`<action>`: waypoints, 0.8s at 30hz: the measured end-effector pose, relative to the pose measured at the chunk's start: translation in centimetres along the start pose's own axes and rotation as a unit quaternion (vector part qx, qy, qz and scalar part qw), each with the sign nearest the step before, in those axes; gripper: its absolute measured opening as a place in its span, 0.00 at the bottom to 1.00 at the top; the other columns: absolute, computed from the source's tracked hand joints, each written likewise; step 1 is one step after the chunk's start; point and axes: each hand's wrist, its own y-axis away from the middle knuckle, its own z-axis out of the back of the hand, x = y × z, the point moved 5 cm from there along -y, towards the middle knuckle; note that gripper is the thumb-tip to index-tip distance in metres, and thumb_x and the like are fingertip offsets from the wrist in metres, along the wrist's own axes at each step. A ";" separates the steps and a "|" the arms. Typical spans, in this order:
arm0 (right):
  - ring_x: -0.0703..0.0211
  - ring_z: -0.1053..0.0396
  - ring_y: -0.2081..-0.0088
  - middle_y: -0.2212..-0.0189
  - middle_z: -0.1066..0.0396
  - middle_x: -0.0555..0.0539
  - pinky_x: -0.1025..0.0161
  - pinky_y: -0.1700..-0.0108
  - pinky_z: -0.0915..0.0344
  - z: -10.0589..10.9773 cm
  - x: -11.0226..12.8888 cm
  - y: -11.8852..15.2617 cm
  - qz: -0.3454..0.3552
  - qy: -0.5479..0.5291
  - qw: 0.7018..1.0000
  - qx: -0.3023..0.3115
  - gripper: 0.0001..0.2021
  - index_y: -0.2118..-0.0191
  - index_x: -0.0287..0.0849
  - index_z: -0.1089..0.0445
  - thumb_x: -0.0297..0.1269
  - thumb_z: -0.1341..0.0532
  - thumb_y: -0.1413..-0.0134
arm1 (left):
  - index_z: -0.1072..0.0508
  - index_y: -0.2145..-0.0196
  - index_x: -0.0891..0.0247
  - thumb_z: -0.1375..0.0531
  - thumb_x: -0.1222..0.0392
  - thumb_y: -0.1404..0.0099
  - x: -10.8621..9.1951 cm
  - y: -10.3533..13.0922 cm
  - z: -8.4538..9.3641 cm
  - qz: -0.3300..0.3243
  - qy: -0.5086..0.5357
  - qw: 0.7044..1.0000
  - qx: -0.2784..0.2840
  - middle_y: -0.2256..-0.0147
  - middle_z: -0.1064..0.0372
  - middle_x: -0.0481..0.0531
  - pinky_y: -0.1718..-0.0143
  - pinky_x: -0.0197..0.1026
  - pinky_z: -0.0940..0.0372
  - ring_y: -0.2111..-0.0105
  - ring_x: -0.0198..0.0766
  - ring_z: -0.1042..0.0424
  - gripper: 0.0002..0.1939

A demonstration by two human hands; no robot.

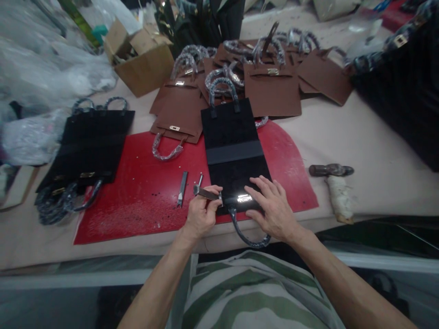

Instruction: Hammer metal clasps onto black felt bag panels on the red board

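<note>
Head: strap (207, 194), perhaps leather, in left hand (202, 214); right hand (275, 209) on black panel (233, 176)

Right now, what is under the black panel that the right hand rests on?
The red mat shows past both sides of the black panel; anything else beneath is covered.

Even, middling light, a little dull and hazy overall. A white glare burns out the metal clasp (244, 198) between the two hands' fingers. Softer sheen lies on the red mat (137, 196) left of the fingers. Far beyond them, the plastic (65, 55) looks smeary; the frame's edges stretch and darken.
</note>
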 end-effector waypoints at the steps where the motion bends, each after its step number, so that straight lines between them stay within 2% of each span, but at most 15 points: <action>1: 0.40 0.52 0.31 0.33 0.43 0.39 0.39 0.33 0.55 0.0 0.0 0.0 0.000 -0.001 1.000 0.000 0.27 0.37 0.43 0.36 0.47 0.41 0.39 | 0.31 0.62 0.61 0.43 0.58 0.33 0.0 0.0 0.0 0.004 0.005 1.000 0.004 0.55 0.23 0.59 0.51 0.45 0.30 0.54 0.44 0.24 0.05; 8: 0.40 0.52 0.31 0.33 0.44 0.39 0.39 0.32 0.55 0.0 -0.1 0.1 0.000 -0.005 1.000 -0.001 0.27 0.37 0.43 0.36 0.45 0.41 0.39 | 0.31 0.60 0.62 0.43 0.59 0.31 1.1 -0.2 0.3 0.026 0.085 0.996 0.014 0.55 0.23 0.59 0.51 0.45 0.30 0.53 0.44 0.24 0.05; 15: 0.40 0.52 0.31 0.33 0.43 0.39 0.39 0.33 0.54 0.1 0.1 0.1 0.006 -0.008 1.000 -0.009 0.26 0.37 0.42 0.35 0.46 0.40 0.39 | 0.30 0.60 0.63 0.42 0.61 0.31 1.0 0.1 0.2 -0.023 0.077 0.997 -0.004 0.56 0.23 0.58 0.55 0.44 0.28 0.55 0.43 0.23 0.04; 21: 0.40 0.53 0.31 0.33 0.44 0.38 0.38 0.32 0.56 -0.1 -0.3 0.0 0.003 -0.017 1.000 -0.013 0.27 0.37 0.42 0.35 0.45 0.40 0.40 | 0.30 0.60 0.62 0.41 0.62 0.33 0.2 0.4 -0.2 -0.086 0.003 0.996 -0.033 0.57 0.23 0.57 0.54 0.45 0.28 0.56 0.42 0.23 0.03; 24: 0.38 0.53 0.31 0.33 0.44 0.38 0.36 0.33 0.56 0.4 -0.2 0.1 0.005 -0.049 0.999 -0.004 0.28 0.37 0.43 0.35 0.46 0.38 0.42 | 0.31 0.60 0.62 0.43 0.63 0.32 0.5 0.1 0.0 -0.064 0.023 0.997 -0.022 0.57 0.23 0.57 0.55 0.44 0.28 0.56 0.42 0.23 0.04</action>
